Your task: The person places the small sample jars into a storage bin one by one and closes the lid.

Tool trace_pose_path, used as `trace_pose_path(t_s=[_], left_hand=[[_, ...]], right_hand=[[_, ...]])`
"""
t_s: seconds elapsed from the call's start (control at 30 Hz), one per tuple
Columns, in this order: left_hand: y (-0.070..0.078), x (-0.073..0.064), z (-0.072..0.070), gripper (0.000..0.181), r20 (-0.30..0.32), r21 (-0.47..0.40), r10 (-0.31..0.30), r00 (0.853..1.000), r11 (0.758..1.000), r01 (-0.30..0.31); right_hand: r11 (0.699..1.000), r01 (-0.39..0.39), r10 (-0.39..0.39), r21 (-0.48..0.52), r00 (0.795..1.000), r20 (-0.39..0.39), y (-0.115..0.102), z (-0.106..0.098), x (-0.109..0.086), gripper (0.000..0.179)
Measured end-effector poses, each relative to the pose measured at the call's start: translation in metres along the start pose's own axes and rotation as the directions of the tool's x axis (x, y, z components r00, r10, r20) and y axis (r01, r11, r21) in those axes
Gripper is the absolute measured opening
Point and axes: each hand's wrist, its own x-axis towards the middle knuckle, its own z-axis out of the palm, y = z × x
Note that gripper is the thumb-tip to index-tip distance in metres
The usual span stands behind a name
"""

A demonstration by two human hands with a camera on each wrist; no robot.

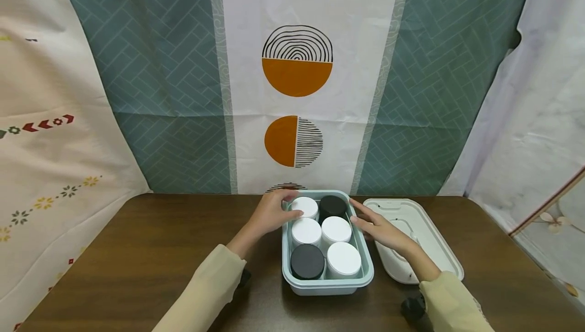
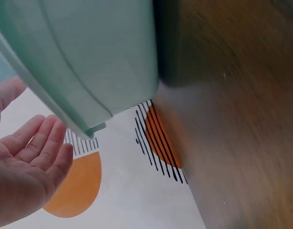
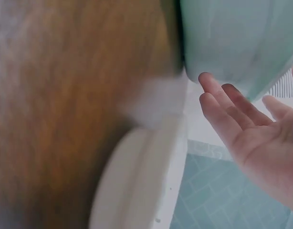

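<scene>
A light green plastic box [image 1: 327,286] stands on the table, packed with two rows of round lidded jars. Most lids are white, such as the front right jar [image 1: 344,259]; the front left jar [image 1: 307,261] and the back right jar [image 1: 332,205] have black lids. At the box's back left rim is my left hand [image 1: 272,211], its thumb over the white-lidded jars and its fingers relaxed beside the rim in the left wrist view. My right hand [image 1: 383,229] reaches to the right rim with fingers loosely extended, close along the box wall in the right wrist view.
To the right of the box, a white lid [image 1: 434,235] lies on the brown wooden table [image 1: 151,261], partly under my right forearm. A patterned curtain [image 1: 183,68] hangs behind the table's back edge, with pale cloth [image 1: 539,119] at the sides.
</scene>
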Motion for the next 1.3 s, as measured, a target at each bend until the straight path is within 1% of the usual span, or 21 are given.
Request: trace_pose_path(t_s=[0.13, 0.2, 0.3, 0.4, 0.5, 0.6, 0.73, 0.9, 1.0, 1.03, 1.13, 1.3], left_hand=[[0.005, -0.007, -0.004, 0.045, -0.053, -0.061, 0.013, 0.998, 0.998, -0.016], [0.009, -0.011, -0.006, 0.044, -0.075, -0.09, 0.01, 0.997, 0.996, -0.017], [0.017, -0.017, -0.008, 0.043, -0.095, -0.144, -0.011, 0.995, 0.99, -0.003], [0.026, -0.024, -0.007, 0.044, -0.098, -0.196, -0.032, 0.995, 0.981, 0.013], [0.04, -0.03, -0.005, 0.045, -0.088, -0.249, -0.054, 0.995, 0.968, 0.031], [0.054, -0.035, -0.002, 0.044, -0.084, -0.299, -0.047, 0.995, 0.954, 0.02], [0.075, -0.039, 0.005, 0.042, -0.073, -0.377, -0.018, 0.997, 0.926, -0.011], [0.102, -0.041, 0.021, 0.043, -0.051, -0.457, 0.002, 0.999, 0.889, -0.025], [0.119, -0.042, 0.035, 0.043, -0.055, -0.474, 0.04, 0.998, 0.878, -0.061], [0.124, -0.043, 0.04, 0.043, -0.055, -0.476, 0.052, 0.997, 0.876, -0.071], [0.14, -0.045, 0.055, 0.048, -0.034, -0.486, 0.066, 0.997, 0.871, -0.074], [0.16, -0.048, 0.08, 0.056, 0.021, -0.478, 0.028, 0.999, 0.878, -0.014]], right_hand=[[0.999, -0.014, 0.013, -0.033, 0.999, -0.03, -0.003, -0.011, -0.006, 0.062], [0.999, -0.023, 0.022, -0.04, 0.999, -0.039, -0.003, -0.016, -0.009, 0.061], [0.998, -0.014, 0.012, -0.058, 0.999, -0.043, -0.002, -0.023, -0.015, 0.059], [0.997, -0.004, 0.0, -0.073, 0.998, -0.058, 0.0, -0.031, -0.021, 0.056], [0.997, 0.006, -0.011, -0.077, 0.998, -0.066, 0.001, -0.038, -0.028, 0.055], [0.997, 0.009, -0.015, -0.077, 0.997, -0.077, 0.003, -0.046, -0.034, 0.053], [0.996, 0.012, -0.02, -0.087, 0.995, -0.094, 0.007, -0.055, -0.041, 0.052], [0.991, 0.027, -0.045, -0.132, 0.99, -0.134, 0.009, -0.066, -0.052, 0.049], [0.987, 0.03, -0.055, -0.157, 0.986, -0.157, 0.011, -0.072, -0.057, 0.048], [0.986, 0.03, -0.058, -0.163, 0.985, -0.164, 0.012, -0.074, -0.058, 0.048], [0.984, 0.029, -0.062, -0.175, 0.981, -0.183, 0.016, -0.08, -0.064, 0.048], [0.985, 0.061, -0.091, -0.159, 0.978, -0.188, 0.026, -0.093, -0.074, 0.044]])
